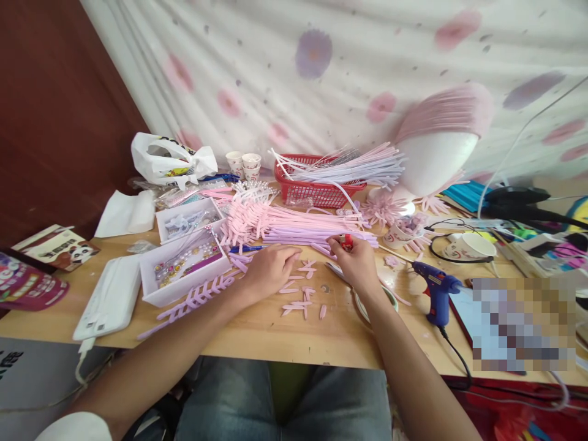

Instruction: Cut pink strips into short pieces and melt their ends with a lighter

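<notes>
Fuzzy stems [307,220], smooth wooden tabletop [294,340]

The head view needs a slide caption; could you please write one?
Right hand holding a small red object, left hand near short pink pieces, pink stems behind.

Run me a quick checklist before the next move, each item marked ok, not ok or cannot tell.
1. Right hand has hold of the small red object: ok.
2. Left hand is empty: cannot tell; its curled fingers hide the palm.
3. Short pink pipe-cleaner pieces lie between the arms: ok, loose on the tabletop.
4. Scissors are fully uncovered: not ok; the right forearm hides part of them.
5. Blue glue gun is away from both hands: ok.
6. Glue gun is cool: cannot tell.
</notes>
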`<state>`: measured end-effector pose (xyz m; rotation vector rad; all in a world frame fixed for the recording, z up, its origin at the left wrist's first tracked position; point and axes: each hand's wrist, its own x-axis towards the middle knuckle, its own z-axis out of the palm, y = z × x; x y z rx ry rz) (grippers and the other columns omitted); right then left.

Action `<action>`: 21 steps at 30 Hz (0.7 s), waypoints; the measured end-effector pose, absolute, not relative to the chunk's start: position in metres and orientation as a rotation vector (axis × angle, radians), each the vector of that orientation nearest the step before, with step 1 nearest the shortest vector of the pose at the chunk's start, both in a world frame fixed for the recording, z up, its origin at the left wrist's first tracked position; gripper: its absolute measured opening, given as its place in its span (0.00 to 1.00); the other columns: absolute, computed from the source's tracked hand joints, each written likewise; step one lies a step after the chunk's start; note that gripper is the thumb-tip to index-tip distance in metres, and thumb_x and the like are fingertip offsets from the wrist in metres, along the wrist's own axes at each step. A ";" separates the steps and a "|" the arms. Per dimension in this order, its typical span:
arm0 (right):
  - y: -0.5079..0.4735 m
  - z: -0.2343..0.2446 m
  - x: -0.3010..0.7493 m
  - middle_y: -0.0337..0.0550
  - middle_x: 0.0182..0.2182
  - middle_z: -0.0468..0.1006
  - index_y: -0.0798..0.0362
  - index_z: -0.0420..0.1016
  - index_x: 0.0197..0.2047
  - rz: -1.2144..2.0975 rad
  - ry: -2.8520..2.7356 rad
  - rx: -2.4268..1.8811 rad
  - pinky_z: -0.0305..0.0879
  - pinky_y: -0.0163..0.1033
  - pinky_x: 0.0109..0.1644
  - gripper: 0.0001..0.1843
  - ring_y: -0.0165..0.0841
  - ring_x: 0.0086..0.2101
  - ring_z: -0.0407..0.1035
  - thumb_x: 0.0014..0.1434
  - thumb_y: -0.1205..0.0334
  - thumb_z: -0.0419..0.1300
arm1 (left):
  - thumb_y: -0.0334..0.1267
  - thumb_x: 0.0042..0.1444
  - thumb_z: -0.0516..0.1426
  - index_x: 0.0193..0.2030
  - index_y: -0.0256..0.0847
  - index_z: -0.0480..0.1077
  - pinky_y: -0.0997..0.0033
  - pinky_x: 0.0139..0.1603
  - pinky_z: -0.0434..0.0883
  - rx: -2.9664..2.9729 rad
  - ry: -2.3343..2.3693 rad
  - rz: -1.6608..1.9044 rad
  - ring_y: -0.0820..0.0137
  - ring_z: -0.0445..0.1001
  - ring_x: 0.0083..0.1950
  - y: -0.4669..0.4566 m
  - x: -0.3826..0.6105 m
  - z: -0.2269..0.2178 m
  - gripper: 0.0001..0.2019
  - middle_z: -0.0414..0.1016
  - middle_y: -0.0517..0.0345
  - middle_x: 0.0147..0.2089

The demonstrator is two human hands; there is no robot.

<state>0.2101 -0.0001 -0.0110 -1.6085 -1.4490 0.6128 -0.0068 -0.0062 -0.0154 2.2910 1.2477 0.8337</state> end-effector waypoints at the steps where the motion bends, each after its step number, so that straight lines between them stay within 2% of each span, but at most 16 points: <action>1: 0.001 -0.011 0.212 0.42 0.23 0.76 0.55 0.78 0.30 0.607 -1.429 -1.609 0.59 0.39 0.33 0.16 0.35 0.26 0.66 0.55 0.51 0.59 | 0.36 0.67 0.50 0.44 0.43 0.80 0.66 0.47 0.70 2.263 1.276 0.871 0.62 0.80 0.43 -0.005 -0.008 -0.015 0.15 0.84 0.52 0.40; 6: 0.001 -0.010 0.214 0.42 0.23 0.76 0.56 0.80 0.33 0.557 -1.394 -1.618 0.61 0.39 0.35 0.15 0.36 0.28 0.68 0.55 0.53 0.59 | 0.35 0.67 0.48 0.47 0.41 0.76 0.69 0.41 0.67 2.149 1.376 0.989 0.66 0.77 0.35 0.001 -0.013 -0.014 0.15 0.79 0.57 0.32; 10: -0.003 -0.013 0.206 0.44 0.26 0.79 0.55 0.81 0.37 0.407 -1.486 -1.662 0.61 0.39 0.36 0.15 0.37 0.28 0.70 0.58 0.54 0.57 | 0.33 0.66 0.47 0.49 0.40 0.72 0.71 0.34 0.63 2.001 1.420 1.128 0.69 0.70 0.28 0.002 -0.013 -0.011 0.14 0.70 0.63 0.26; 15: -0.010 -0.024 0.186 0.45 0.29 0.82 0.52 0.80 0.45 0.299 -1.776 -1.691 0.61 0.38 0.36 0.14 0.38 0.29 0.73 0.61 0.58 0.56 | 0.40 0.67 0.48 0.45 0.41 0.69 0.73 0.28 0.57 1.778 1.418 1.287 0.72 0.60 0.23 -0.001 -0.011 -0.006 0.11 0.58 0.69 0.21; 17: -0.013 -0.027 0.179 0.46 0.32 0.83 0.52 0.79 0.48 0.274 -1.874 -1.707 0.61 0.38 0.38 0.14 0.38 0.32 0.74 0.62 0.60 0.56 | 0.41 0.67 0.48 0.41 0.41 0.70 0.73 0.29 0.58 1.859 1.383 1.198 0.72 0.62 0.23 -0.002 -0.009 -0.007 0.11 0.61 0.67 0.22; 21: -0.013 -0.028 0.175 0.47 0.35 0.83 0.52 0.76 0.51 0.219 -1.959 -1.705 0.61 0.38 0.40 0.15 0.39 0.35 0.74 0.63 0.62 0.55 | 0.38 0.65 0.50 0.38 0.41 0.73 0.70 0.35 0.63 2.180 1.458 0.886 0.68 0.73 0.31 -0.002 -0.008 -0.010 0.11 0.76 0.58 0.29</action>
